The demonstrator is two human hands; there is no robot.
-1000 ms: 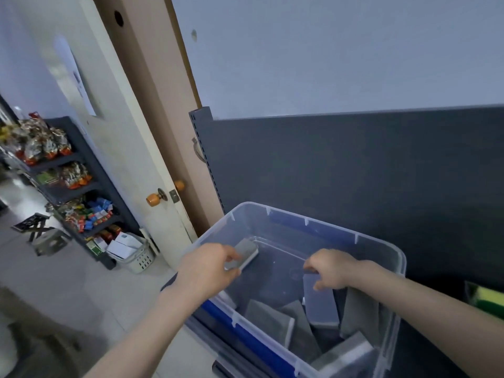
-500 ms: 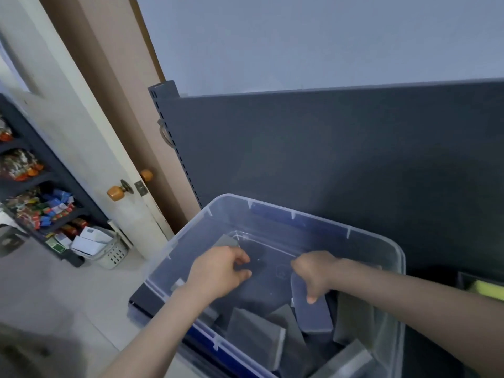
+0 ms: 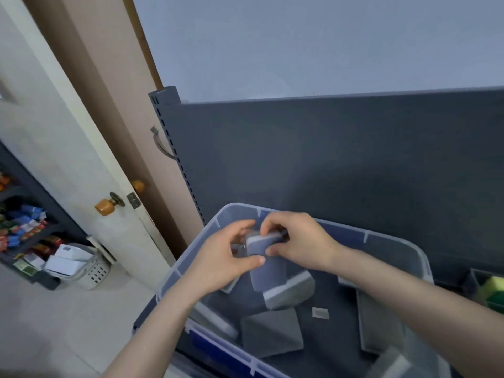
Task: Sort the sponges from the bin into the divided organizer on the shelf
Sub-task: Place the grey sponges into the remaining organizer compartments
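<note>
A clear plastic bin (image 3: 403,242) stands low in front of me, with several grey sponges (image 3: 271,332) lying loose on its bottom. Over its far left part my left hand (image 3: 221,261) and my right hand (image 3: 297,241) meet, both gripping grey sponges (image 3: 261,244) stacked together between them. One longer grey sponge (image 3: 268,276) hangs down from the grip. At the right edge a dark organizer compartment (image 3: 476,279) holds a yellow-green sponge (image 3: 493,291).
A dark grey shelf back panel (image 3: 327,165) rises behind the bin. To the left are a white door with an orange knob (image 3: 105,207), a white basket (image 3: 90,271) on the floor and a dark rack of coloured packets (image 3: 24,225).
Both hands have lifted from the bin's bottom and come together, joining the sponge from each hand into one stack. The view has shifted right and down.
</note>
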